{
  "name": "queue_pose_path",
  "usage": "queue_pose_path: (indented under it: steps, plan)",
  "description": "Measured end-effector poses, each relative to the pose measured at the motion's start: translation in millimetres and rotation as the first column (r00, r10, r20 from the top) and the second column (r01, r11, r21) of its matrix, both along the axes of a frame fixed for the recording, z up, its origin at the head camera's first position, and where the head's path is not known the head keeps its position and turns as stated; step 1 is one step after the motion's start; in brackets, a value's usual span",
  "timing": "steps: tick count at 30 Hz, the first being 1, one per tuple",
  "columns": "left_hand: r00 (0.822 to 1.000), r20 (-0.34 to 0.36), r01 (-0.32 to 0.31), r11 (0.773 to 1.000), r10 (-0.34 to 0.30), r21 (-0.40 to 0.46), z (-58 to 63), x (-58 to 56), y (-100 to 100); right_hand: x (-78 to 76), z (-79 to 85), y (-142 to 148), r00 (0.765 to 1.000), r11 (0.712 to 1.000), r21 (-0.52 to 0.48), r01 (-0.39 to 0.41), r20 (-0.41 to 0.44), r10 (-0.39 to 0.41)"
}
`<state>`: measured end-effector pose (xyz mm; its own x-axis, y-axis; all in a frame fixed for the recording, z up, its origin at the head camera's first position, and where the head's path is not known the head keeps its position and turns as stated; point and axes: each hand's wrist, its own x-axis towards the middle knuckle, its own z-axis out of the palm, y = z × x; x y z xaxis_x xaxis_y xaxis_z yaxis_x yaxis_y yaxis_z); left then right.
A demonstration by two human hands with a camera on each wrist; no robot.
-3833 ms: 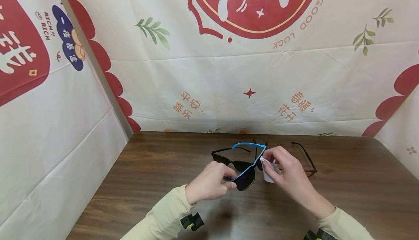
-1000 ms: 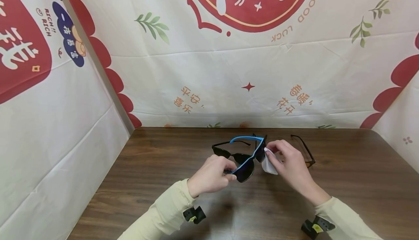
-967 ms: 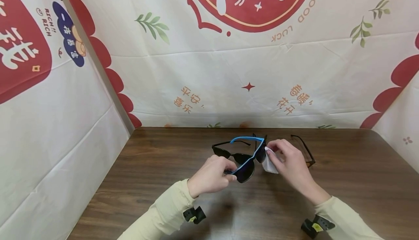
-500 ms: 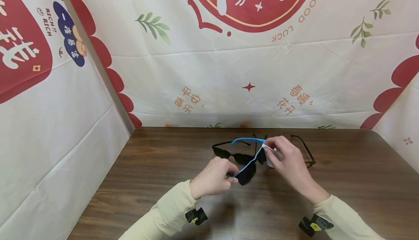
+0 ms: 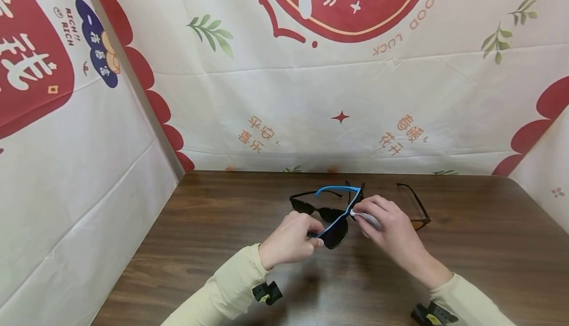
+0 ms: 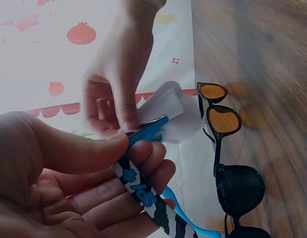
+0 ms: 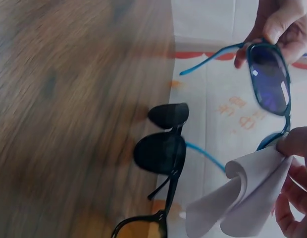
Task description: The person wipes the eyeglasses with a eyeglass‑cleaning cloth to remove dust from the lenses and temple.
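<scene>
Blue-framed sunglasses with dark lenses are held above the table. My left hand pinches them at one end of the frame, near the hinge, and a patterned temple crosses its fingers in the left wrist view. A folded white cloth is pinched between thumb and fingers of my right hand. The cloth is at the far lens, beside the nose bridge, and my right hand hides much of that lens. In the right wrist view the nearer lens shows uncovered.
Black sunglasses rest on the wooden table just behind the held pair. Further right lie black-framed glasses with orange lenses, partly behind my right hand in the head view. A printed white cloth backdrop rises at the table's far edge.
My right hand with the cloth has moved from the outer end of the far lens down and left toward the nose bridge. My left hand has stayed nearly still, holding the sunglasses.
</scene>
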<state>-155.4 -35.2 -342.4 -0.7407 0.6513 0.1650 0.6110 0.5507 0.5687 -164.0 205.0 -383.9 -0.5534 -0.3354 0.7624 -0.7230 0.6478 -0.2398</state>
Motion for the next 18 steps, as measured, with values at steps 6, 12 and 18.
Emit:
queue_pose_path:
  steps: [6, 12, 18]
  plan:
    - [1.000, -0.022, 0.007, 1.000, -0.008, -0.011, 1.1, 1.1, -1, -5.7, 0.2, 12, 0.991, 0.991, -0.001, 0.133, 0.001, -0.133]
    - [0.999, -0.013, 0.042, 0.999, -0.042, -0.007, 1.3, 4.3, 0, -8.0, 6.9, 18, 0.987, 0.984, -0.075, 0.162, 0.019, -0.161]
    - [0.999, -0.009, 0.049, 0.999, -0.049, 0.021, 4.3, 3.2, -2, -0.6, 9.2, 19, 0.992, 0.984, -0.125, 0.130, 0.010, -0.130]
